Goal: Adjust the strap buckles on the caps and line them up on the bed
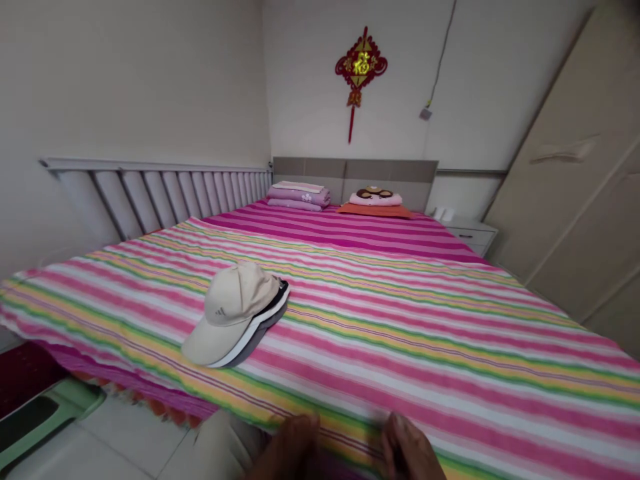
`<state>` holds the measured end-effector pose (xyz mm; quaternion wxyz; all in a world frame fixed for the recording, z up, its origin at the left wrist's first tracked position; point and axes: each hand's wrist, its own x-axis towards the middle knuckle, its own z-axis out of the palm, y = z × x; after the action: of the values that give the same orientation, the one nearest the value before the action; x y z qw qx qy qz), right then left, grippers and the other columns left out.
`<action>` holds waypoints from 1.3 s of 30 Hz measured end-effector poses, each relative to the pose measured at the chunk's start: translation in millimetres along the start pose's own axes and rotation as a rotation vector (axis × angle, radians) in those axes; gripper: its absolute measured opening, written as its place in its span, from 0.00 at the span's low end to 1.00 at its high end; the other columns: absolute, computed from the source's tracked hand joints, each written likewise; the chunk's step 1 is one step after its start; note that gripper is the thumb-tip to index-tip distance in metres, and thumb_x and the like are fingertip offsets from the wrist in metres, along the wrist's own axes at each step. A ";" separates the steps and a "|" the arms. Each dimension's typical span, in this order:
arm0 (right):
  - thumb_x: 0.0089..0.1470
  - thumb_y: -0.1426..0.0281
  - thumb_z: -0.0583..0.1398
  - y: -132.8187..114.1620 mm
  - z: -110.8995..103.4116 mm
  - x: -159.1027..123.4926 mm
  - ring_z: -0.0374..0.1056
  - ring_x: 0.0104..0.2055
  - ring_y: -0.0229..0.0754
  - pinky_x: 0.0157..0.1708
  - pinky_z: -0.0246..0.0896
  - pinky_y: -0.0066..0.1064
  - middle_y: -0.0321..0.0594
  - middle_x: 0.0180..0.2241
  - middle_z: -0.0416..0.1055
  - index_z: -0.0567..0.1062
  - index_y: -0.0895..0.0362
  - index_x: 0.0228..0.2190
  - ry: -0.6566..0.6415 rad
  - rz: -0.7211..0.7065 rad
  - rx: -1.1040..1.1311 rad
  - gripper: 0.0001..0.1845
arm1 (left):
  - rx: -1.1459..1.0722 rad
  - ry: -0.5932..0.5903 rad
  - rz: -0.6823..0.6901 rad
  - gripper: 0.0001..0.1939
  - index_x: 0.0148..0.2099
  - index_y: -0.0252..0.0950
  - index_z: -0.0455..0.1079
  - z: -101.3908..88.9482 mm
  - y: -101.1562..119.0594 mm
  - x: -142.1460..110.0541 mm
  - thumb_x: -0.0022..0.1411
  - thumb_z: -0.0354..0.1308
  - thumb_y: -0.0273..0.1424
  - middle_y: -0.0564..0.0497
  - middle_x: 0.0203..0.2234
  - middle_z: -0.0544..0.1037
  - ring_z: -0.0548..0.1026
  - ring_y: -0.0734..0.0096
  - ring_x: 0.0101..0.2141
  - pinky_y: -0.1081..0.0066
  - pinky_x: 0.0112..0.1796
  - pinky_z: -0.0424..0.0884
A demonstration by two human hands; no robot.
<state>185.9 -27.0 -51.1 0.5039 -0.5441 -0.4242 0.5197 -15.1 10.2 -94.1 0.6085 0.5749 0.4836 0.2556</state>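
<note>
From where I stand, I see two bare hands low down by the near edge of the big bed (345, 230). The left hand (293, 440) comes up from the bottom and leans to the right, with its fingers bunched together at the tip. It is dark and blurry, so I can't tell if it is pinching anything. The right hand (413, 447) leans the other way, toward the left hand, with its fingers close together and a bit bent. I can't tell if it is holding anything either, or if the hands touch the striped sheet (425, 320) right by them. There is a gap between the two hands, and the sheet shows in it. A pale trouser leg (225, 443) is just beside the left hand. The pile of caps (240, 300) sits on the sheet, farther up the bed and to the left of both hands, well apart from them. The top cap is cream, and black, white and gray edges peek out under it. The brims point down to the left, toward the near edge.
</note>
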 end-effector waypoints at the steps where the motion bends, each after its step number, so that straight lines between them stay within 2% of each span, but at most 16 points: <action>1: 0.47 0.45 0.50 -12.8 -2.9 1.8 0.50 0.16 0.34 0.21 0.48 0.27 0.32 0.11 0.55 0.63 0.56 0.12 0.013 -0.035 0.000 0.29 | -0.006 0.018 0.000 0.31 0.17 0.37 0.59 -4.4 14.3 -0.9 0.53 0.34 0.57 0.56 0.09 0.57 0.57 0.74 0.16 0.71 0.21 0.54; 4: 0.49 0.46 0.47 -40.5 -9.5 10.0 0.52 0.18 0.35 0.22 0.48 0.28 0.32 0.12 0.56 0.61 0.55 0.14 0.128 -0.155 0.051 0.28 | -0.021 0.315 0.145 0.31 0.13 0.38 0.53 -14.0 56.7 -2.6 0.55 0.32 0.55 0.58 0.07 0.50 0.52 0.77 0.13 0.72 0.20 0.49; 6: 0.50 0.46 0.46 -47.6 -10.9 15.6 0.51 0.17 0.35 0.21 0.48 0.28 0.32 0.12 0.56 0.60 0.55 0.14 0.167 -0.187 0.108 0.29 | -0.016 0.405 0.210 0.31 0.12 0.38 0.51 -14.8 78.9 -2.7 0.55 0.33 0.55 0.58 0.07 0.47 0.50 0.78 0.13 0.71 0.20 0.47; 11: 0.51 0.46 0.43 -49.2 -6.7 21.7 0.50 0.16 0.33 0.19 0.45 0.27 0.30 0.12 0.55 0.58 0.55 0.15 0.206 -0.228 0.180 0.29 | 0.003 0.434 0.263 0.32 0.12 0.39 0.49 -2.4 106.4 0.5 0.53 0.30 0.57 0.58 0.08 0.47 0.48 0.78 0.13 0.71 0.20 0.44; 17: 0.54 0.48 0.41 -57.0 0.2 20.2 0.48 0.15 0.33 0.18 0.43 0.27 0.30 0.13 0.53 0.56 0.55 0.15 0.220 -0.253 0.198 0.29 | 0.012 0.426 0.305 0.31 0.12 0.39 0.48 13.3 120.0 0.8 0.54 0.30 0.57 0.58 0.08 0.47 0.49 0.77 0.14 0.70 0.20 0.45; 22: 0.54 0.48 0.42 -61.4 0.9 21.3 0.49 0.16 0.33 0.19 0.45 0.28 0.30 0.14 0.53 0.56 0.55 0.15 0.223 -0.306 0.184 0.28 | 0.008 0.413 0.347 0.31 0.13 0.39 0.47 17.4 129.6 1.0 0.55 0.30 0.56 0.58 0.09 0.47 0.49 0.77 0.14 0.69 0.20 0.45; 26: 0.54 0.48 0.42 -64.5 1.4 19.9 0.49 0.16 0.33 0.19 0.45 0.28 0.30 0.14 0.53 0.56 0.55 0.15 0.223 -0.313 0.184 0.28 | 0.013 0.391 0.368 0.30 0.13 0.40 0.46 17.8 130.2 4.5 0.55 0.31 0.55 0.58 0.09 0.45 0.48 0.77 0.14 0.69 0.20 0.44; 31: 0.54 0.49 0.42 -65.4 4.3 16.4 0.51 0.16 0.33 0.19 0.47 0.26 0.31 0.13 0.56 0.60 0.56 0.15 0.196 -0.292 0.128 0.29 | 0.043 0.355 0.360 0.29 0.13 0.39 0.47 19.1 120.1 10.8 0.57 0.33 0.52 0.57 0.09 0.47 0.50 0.76 0.14 0.69 0.20 0.47; 33: 0.52 0.49 0.47 -61.8 5.3 17.4 0.57 0.18 0.35 0.21 0.52 0.27 0.35 0.18 0.64 0.65 0.56 0.19 0.100 -0.243 0.099 0.26 | 0.033 0.352 0.331 0.28 0.14 0.39 0.51 18.8 112.4 14.6 0.57 0.36 0.51 0.57 0.09 0.50 0.53 0.76 0.14 0.70 0.20 0.50; 35: 0.47 0.51 0.54 -52.9 5.2 20.4 0.65 0.26 0.40 0.26 0.59 0.30 0.41 0.29 0.72 0.71 0.56 0.29 -0.025 -0.180 -0.002 0.21 | -0.011 0.321 0.303 0.25 0.18 0.37 0.59 16.1 101.0 18.9 0.56 0.42 0.50 0.57 0.10 0.56 0.57 0.76 0.15 0.72 0.21 0.53; 37: 0.42 0.57 0.60 -37.5 3.8 23.9 0.68 0.36 0.46 0.34 0.61 0.34 0.45 0.39 0.72 0.73 0.55 0.37 -0.112 -0.164 -0.144 0.21 | -0.091 0.306 0.285 0.19 0.26 0.35 0.66 8.9 85.2 22.1 0.51 0.50 0.48 0.56 0.15 0.65 0.63 0.74 0.19 0.73 0.23 0.58; 39: 0.41 0.64 0.60 -17.6 1.0 26.5 0.67 0.38 0.46 0.38 0.60 0.34 0.44 0.38 0.73 0.75 0.55 0.36 -0.140 -0.178 -0.215 0.17 | -0.207 0.361 0.240 0.19 0.34 0.33 0.69 -3.8 65.9 21.7 0.45 0.59 0.44 0.53 0.21 0.71 0.68 0.72 0.25 0.73 0.28 0.62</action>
<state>188.6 1.6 -37.3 0.4560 -0.5176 -0.5579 0.4614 6.4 44.5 -37.6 0.5332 0.5078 0.4841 0.4727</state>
